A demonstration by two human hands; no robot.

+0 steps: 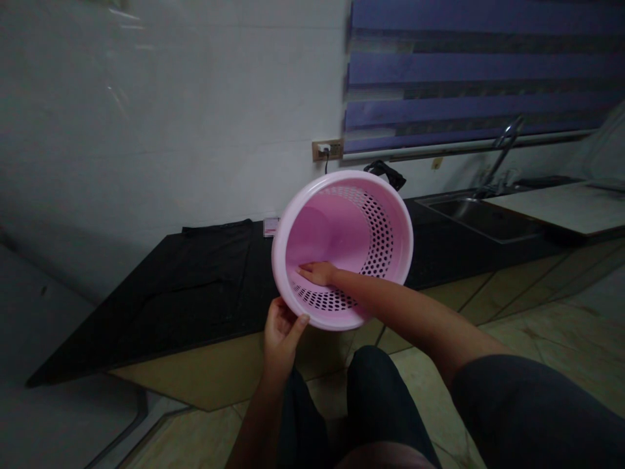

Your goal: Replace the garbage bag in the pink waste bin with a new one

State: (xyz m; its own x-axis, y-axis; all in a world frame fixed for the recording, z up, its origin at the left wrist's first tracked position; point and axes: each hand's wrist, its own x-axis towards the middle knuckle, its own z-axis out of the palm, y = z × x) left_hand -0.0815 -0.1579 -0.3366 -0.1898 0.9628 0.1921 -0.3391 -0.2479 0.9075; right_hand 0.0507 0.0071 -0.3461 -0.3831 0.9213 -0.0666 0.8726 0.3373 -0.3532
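We pinched a tilted pink basket (342, 225) by its rim (280, 260) with our left hand (280, 335), our right hand (319, 273) inside, fingers (306, 268) stretched out.

Head view — forward and down

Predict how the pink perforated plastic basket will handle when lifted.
The pink perforated plastic basket is probably light, given its many holes. It looks fairly stiff: the thick rim holds its round shape. Laid sideways, that round form might roll.
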